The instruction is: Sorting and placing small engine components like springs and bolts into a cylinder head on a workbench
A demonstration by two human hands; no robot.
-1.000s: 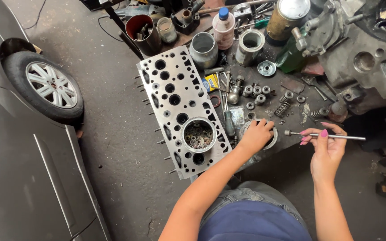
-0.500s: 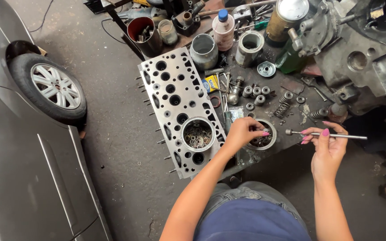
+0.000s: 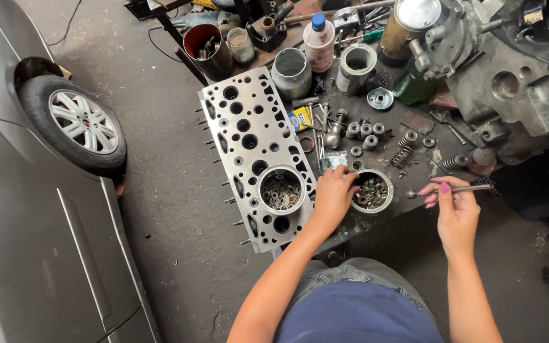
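Steel valve: a thin stem with a small head at its left end, lying level above the dirty table, just right of the nearer tin.
Right hand: its grip is a narrow pinch — thumb and fingertips close on the valve stem near the middle, so the head end stays free and in plain sight.
Left hand: fingers curl over the near rim of the round tin of small parts, fingertips down among the pieces; whether the grip has anything between the fingertips I cannot tell, since they are hidden by the knuckles.
Round tin of small parts: it sits on the table edge between the two hands, near enough for either to dip in without a stretch.
Second tin: a like container of rings and washers, resting on top of the cylinder head — the flat grey casting serves as a spare shelf.
Cylinder head: it lies face up, slanted along the left side of the table, studs poking out toward the concrete floor.
Valve springs: loose coils and round caps sit scattered behind the tin, apart from the cans and bottle farther back.
Engine block: a bulky casting at upper right, well apart from both hands.
Car wheel: at far left, beside the grey body panel.
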